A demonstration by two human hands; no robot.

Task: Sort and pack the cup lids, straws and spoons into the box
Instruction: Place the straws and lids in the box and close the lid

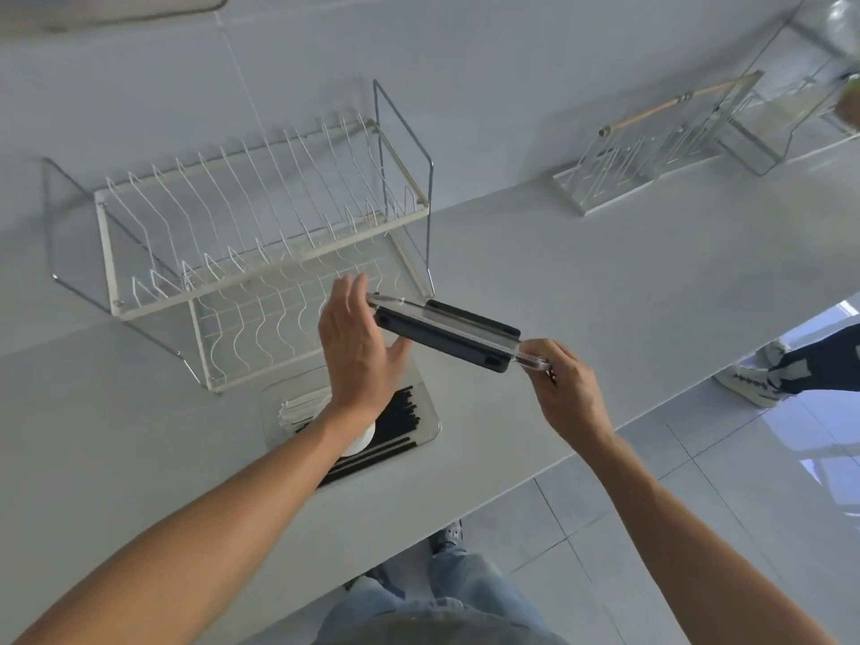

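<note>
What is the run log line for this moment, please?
left hand, right hand: hold lid | box: straws inside

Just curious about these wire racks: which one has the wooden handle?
The small wire rack far right on the counter: a wooden bar runs across its top. The big dish rack behind the left hand has none.
</note>
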